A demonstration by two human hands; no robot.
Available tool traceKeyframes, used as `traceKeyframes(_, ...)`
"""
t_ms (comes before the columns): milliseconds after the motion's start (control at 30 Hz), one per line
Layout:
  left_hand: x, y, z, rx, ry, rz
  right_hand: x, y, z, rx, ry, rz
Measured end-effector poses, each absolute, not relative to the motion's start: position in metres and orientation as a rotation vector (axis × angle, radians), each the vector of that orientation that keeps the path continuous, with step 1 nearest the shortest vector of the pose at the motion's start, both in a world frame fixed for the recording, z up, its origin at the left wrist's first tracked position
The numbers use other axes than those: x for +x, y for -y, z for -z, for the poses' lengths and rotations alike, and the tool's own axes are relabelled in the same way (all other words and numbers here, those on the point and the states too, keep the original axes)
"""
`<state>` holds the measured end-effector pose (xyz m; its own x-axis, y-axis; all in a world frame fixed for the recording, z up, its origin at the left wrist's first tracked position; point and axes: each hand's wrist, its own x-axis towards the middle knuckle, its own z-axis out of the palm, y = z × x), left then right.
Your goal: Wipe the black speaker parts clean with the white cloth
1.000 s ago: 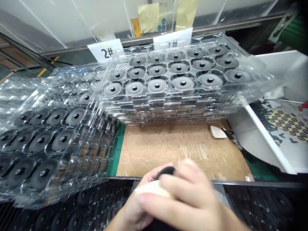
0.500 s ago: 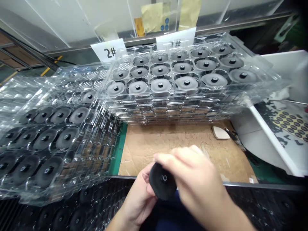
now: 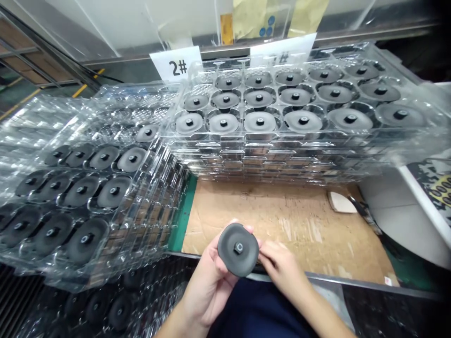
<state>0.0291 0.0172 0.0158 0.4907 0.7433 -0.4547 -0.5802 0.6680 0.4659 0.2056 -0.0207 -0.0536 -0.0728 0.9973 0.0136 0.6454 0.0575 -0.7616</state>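
A round black disc (image 3: 237, 249) with a small metal hub at its centre is held upright, facing me, at the near edge of the bench. My left hand (image 3: 207, 286) cups it from the left and behind, with fingertips showing above its rim. Touching the disc's right edge, my right hand (image 3: 282, 267) has its fingers curled and pinched against it. Both hands are over the brown cardboard sheet (image 3: 282, 220).
A stack of clear plastic trays (image 3: 282, 145) filled with grey discs stands behind the cardboard. A second leaning stack of trays (image 3: 88, 188) with black discs lies at the left. A "2#" label (image 3: 176, 65) stands at the back. A white bin (image 3: 405, 220) sits at the right.
My right hand, which covered the disc, has slid off to its right edge. The disc now faces me in full view. The view has shifted slightly.
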Motion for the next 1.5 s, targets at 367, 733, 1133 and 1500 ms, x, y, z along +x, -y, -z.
traceKeyframes(367, 0.036, -0.016, -0.02, 0.239, -0.729, -0.774, 0.173, 0.004, -0.063, -1.341, 1.63, -0.502)
traceKeyframes(733, 0.034, -0.015, -0.024, 0.236, -0.723, -0.725, 0.163, -0.001, -0.066, -1.25, 1.799, -0.61)
traceKeyframes(1133, 0.034, -0.029, -0.032, 0.31, -0.618, -0.603, 0.2, 0.024, -0.075, -1.515, 2.056, -0.571)
traceKeyframes(1500, 0.027, -0.023, -0.021, 0.2, -0.554, -0.671, 0.222, 0.015, -0.007, -1.805, 1.526, -0.741)
